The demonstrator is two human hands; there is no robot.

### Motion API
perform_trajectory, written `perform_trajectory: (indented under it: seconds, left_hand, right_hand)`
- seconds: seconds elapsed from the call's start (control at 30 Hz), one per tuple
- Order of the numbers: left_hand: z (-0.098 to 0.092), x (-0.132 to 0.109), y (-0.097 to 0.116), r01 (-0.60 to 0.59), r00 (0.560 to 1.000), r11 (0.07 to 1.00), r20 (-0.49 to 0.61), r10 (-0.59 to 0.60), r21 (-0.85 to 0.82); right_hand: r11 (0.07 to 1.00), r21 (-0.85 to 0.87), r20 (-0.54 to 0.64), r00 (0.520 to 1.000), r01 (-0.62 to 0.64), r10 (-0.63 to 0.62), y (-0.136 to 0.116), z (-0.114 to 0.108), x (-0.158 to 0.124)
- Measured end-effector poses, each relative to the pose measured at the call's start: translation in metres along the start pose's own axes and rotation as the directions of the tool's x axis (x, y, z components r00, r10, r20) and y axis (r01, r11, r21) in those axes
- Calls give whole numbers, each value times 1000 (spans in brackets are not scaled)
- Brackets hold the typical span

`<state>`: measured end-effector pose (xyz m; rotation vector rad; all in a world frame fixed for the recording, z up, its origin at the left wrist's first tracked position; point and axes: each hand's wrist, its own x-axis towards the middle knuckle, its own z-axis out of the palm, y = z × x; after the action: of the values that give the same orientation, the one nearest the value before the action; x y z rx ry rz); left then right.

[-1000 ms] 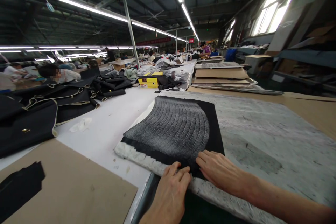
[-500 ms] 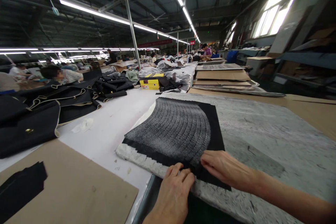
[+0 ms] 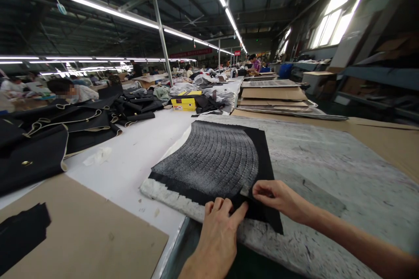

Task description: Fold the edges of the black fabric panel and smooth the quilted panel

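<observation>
Several thin black pieces lie overlapped in a curved fan on a smudged pale board. Whitish speckles cover their exposed strips, and the outer borders are plain black. At the near edge, my left hand rests open on the pieces, thumb spread to the right. My right hand is just to its right, thumb and fingers pinched together above the fan's near right end. A small greyish corner shows beside those fingertips. Whatever the pinch holds is too small to make out.
Black pieces with pale edging are heaped on the white table at left. A tan board lies nearer, with a black scrap. Beyond the fan are a yellow box and stacked cardboard sheets. Other people work farther back.
My right hand has lifted slightly off the pieces, and a greyish corner now shows by its fingertips. My left hand's thumb has spread to the right. The view has shifted a little.
</observation>
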<state>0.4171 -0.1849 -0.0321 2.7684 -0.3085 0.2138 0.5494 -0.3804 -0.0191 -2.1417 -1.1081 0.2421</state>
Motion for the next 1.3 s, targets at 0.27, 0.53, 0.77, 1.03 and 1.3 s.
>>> perform_trajectory:
  seconds: [0.27,0.53,0.77,1.03,1.3]
  left_hand:
    - [1,11,7,37,999,999,-33,-35,35]
    - [10,17,4,65,997,998,-52,-64,23]
    - [16,27,7,52,998,999,-48,-52,7]
    - [11,40,15,95,995,995,47,-94,-37]
    - [43,51,1,132,991,991,-12,-132,23]
  right_hand:
    - [989,-90,-165,981,-119,103,-17,31,-33]
    - [965,-181,-329,936,-188,121,-4,38,-31]
    - [811,-544,-338,941,-214,21,12,-55,-6]
    - [492,-812,-376,926,-314,-29,17,-224,50]
    - [248,-764,-625,778,-595,-61,-7,-334,80]
